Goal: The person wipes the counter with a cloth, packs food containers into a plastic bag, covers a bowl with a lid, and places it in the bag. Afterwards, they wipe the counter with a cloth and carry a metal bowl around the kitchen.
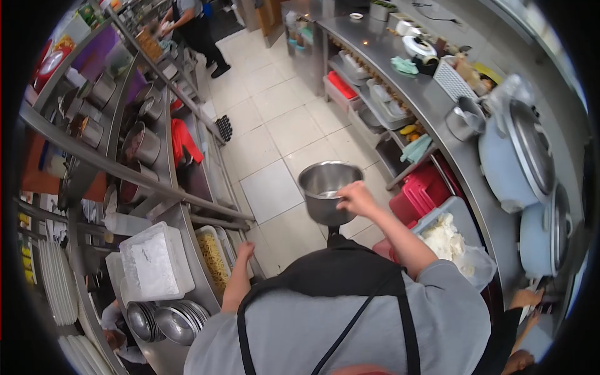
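Observation:
My right hand (pixel 356 199) is closed on the rim of a round steel pot (pixel 330 203), which it holds upright above the tiled floor in front of me. The inside of the pot shows a pale patch at its bottom; whether that is content or a reflection I cannot tell. My left hand (pixel 245 250) hangs at my left side by the steel counter's edge, near a tray of yellow noodles (pixel 212 259). Its fingers look curled, and what they hold, if anything, is hidden.
A white tub (pixel 156 261) and stacked metal bowls (pixel 178 322) stand on the left counter. Large blue cookers (pixel 515 156) line the right counter (pixel 431 94). A bin of white food (pixel 445 237) is near my right elbow. Other people work at the upper left, lower left and lower right.

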### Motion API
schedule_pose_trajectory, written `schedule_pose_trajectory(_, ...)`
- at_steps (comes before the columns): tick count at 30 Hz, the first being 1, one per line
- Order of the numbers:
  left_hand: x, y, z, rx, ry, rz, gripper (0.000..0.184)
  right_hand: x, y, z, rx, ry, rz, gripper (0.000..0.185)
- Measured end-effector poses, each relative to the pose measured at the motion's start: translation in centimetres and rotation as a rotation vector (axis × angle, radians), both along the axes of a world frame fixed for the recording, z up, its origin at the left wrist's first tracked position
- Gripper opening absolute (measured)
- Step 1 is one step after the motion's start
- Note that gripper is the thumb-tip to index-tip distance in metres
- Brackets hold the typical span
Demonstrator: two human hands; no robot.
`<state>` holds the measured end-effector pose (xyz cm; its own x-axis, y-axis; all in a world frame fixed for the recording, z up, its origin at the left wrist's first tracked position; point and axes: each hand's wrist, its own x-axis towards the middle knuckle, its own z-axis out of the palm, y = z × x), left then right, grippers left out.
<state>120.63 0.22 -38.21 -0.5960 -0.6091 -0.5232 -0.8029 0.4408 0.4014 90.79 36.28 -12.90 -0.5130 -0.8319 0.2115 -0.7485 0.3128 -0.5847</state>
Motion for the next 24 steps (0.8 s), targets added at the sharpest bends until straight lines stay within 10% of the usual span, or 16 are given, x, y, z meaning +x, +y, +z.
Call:
schedule_pose_trajectory(14, -12.9, -5.7, 2.3, 0.097, 0.041, 0.351, 0.021, -36.1, -7.2, 3.4, -0.248, 0.023, -0.480, 0.028)
schedule_pose_trajectory(24, -8.6, -11.5, -1.2, 0.333, -0.390, 0.542, 0.022, -59.8, -12.7, -2.1, 0.282, 0.781, -0.924, 0.029)
